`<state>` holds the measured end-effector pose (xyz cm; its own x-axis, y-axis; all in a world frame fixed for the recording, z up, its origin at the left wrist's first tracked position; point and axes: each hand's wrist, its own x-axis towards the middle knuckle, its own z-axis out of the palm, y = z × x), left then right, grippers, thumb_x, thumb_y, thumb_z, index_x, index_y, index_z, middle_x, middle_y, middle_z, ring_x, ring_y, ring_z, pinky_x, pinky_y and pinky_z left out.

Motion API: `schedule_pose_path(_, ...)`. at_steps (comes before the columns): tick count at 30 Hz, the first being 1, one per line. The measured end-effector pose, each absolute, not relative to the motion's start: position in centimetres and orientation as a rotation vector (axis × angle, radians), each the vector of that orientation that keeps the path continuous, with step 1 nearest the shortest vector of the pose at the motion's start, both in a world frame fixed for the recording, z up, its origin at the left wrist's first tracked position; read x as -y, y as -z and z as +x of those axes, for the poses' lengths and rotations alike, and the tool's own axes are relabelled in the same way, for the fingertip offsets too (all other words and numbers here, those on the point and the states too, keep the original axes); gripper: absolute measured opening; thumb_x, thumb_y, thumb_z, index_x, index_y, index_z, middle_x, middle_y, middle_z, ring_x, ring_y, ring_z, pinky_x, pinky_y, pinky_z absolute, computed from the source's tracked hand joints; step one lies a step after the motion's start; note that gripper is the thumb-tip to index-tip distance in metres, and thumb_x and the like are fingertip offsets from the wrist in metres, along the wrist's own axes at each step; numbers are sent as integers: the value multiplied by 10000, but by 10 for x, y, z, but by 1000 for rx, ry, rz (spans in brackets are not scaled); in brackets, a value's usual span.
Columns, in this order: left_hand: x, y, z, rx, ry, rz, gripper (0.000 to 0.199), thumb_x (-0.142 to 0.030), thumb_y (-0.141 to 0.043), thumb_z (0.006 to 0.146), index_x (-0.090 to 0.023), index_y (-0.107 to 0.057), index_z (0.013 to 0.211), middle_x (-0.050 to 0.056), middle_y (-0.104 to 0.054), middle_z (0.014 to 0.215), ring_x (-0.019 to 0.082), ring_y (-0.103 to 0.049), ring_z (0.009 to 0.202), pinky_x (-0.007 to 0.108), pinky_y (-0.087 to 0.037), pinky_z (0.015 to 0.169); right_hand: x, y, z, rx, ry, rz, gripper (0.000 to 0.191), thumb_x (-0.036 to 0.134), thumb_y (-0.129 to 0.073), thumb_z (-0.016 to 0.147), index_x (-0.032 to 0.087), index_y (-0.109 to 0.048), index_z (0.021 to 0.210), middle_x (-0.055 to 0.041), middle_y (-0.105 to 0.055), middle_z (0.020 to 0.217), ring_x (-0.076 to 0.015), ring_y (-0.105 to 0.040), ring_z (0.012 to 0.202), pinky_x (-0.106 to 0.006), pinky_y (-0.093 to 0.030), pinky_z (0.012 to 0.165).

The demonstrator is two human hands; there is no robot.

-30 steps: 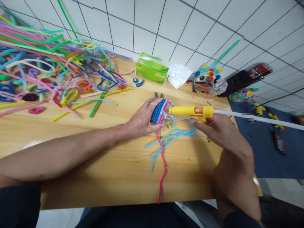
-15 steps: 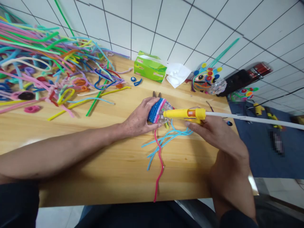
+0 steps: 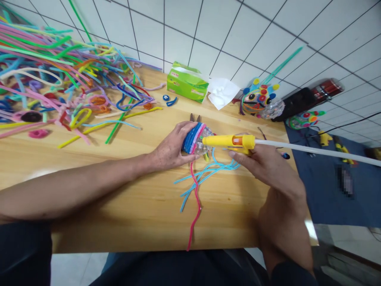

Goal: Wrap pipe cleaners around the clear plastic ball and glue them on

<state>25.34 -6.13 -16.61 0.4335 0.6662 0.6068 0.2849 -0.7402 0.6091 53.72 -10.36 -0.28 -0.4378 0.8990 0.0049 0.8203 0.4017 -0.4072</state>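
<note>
My left hand [image 3: 172, 149] is closed round a clear plastic bottle [image 3: 203, 145] wrapped with blue and pink pipe cleaners. A red pipe cleaner [image 3: 197, 198] trails from it toward the table's front edge. In my right hand [image 3: 264, 163] is a yellow hot glue gun [image 3: 222, 140], its tip at the bottle's wrapped edge. A long white glue stick [image 3: 297, 146] sticks out of the gun's back. Light-blue pipe cleaners [image 3: 205, 174] lie on the table below the gun. Dark plier-like tips [image 3: 195, 118] show just behind the bottle.
A large heap of coloured pipe cleaners [image 3: 53, 79] covers the back left. Along the wall stand a green tissue pack [image 3: 187, 84], a crumpled white tissue [image 3: 222, 93] and a decorated bottle figure [image 3: 258, 99]. A dark blue surface [image 3: 321, 190] with tools lies at the right.
The glue gun's tip has shifted slightly left and up along the bottle's edge; the view itself has moved a little. Both hands keep their holds.
</note>
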Motion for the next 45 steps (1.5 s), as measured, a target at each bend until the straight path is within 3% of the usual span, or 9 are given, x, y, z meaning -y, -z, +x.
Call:
schedule_pose_path(6, 62, 167, 253, -787, -1270, 2262, 1040, -431, -904, 918, -283, -297, 1750, 215, -520, 1645, 411, -522, 1567, 640, -509, 1294, 104, 7, 540, 2395, -459, -1521, 361, 462, -644, 1037, 251, -577, 751, -25, -609, 700, -197, -574, 665, -335, -412, 616)
schedule_pose_path(13, 62, 164, 253, -813, -1224, 2281, 1008, -458, -883, 936, -273, -295, 1734, 218, -513, 1632, 410, -528, 1554, 647, -511, 1289, 106, 4, 535, 2486, -528, -1520, 381, 397, -635, 1044, 259, -501, 716, 8, -536, 634, -167, -500, 595, -323, -356, 584)
schedule_pose_path(18, 60, 166, 253, -782, -1268, 2291, 998, -461, -876, 942, -283, -293, 1732, 211, -511, 1630, 406, -532, 1544, 638, -519, 1282, 105, 1, 540, 2446, -487, -1588, 359, 374, -646, 1030, 253, -525, 714, -14, -587, 684, -178, -523, 623, -340, -362, 612)
schedule_pose_path(24, 60, 167, 251, -798, -1245, 2286, 1012, -475, -886, 930, -283, -309, 1739, 199, -510, 1624, 408, -539, 1536, 633, -507, 1292, 97, 6, 552, 2368, -470, -1544, 363, 466, -662, 1067, 246, -637, 779, -8, -590, 700, -193, -530, 686, -348, -380, 660)
schedule_pose_path(29, 61, 166, 249, -802, -1243, 2305, 1004, -435, -888, 945, -300, -299, 1746, 187, -522, 1644, 399, -532, 1550, 638, -489, 1310, 95, 13, 546, 2429, -464, -1449, 349, 359, -733, 1006, 238, -568, 723, 13, -544, 690, -168, -499, 682, -336, -363, 681)
schedule_pose_path(33, 60, 167, 249, -806, -1239, 2305, 1024, -421, -902, 923, -289, -307, 1745, 190, -517, 1651, 400, -536, 1554, 630, -507, 1302, 89, 12, 564, 2237, -577, -1444, 244, 434, -750, 1002, 232, -712, 869, -5, -653, 776, -192, -583, 739, -334, -445, 698)
schedule_pose_path(37, 59, 170, 250, -818, -1239, 2304, 1030, -399, -910, 910, -269, -314, 1740, 196, -521, 1647, 404, -535, 1562, 628, -509, 1305, 62, 35, 598, 1882, -636, -1481, 234, 443, -786, 953, 243, -795, 1076, -52, -806, 1044, -266, -722, 965, -414, -594, 882)
schedule_pose_path(41, 58, 171, 251, -816, -1272, 2297, 1027, -395, -921, 900, -259, -333, 1731, 202, -534, 1638, 409, -550, 1549, 637, -518, 1293, 25, 79, 620, 1687, -624, -1682, 280, 401, -791, 843, 200, -780, 1037, -90, -826, 1089, -297, -738, 999, -506, -589, 1025)
schedule_pose_path(45, 58, 169, 251, -809, -1270, 2289, 1100, -458, -973, 853, -267, -340, 1731, 201, -546, 1636, 423, -562, 1540, 650, -517, 1293, 6, 113, 624, 1607, -579, -1820, 366, 476, -764, 844, 171, -768, 1046, -120, -833, 1079, -313, -741, 1042, -481, -575, 1037)
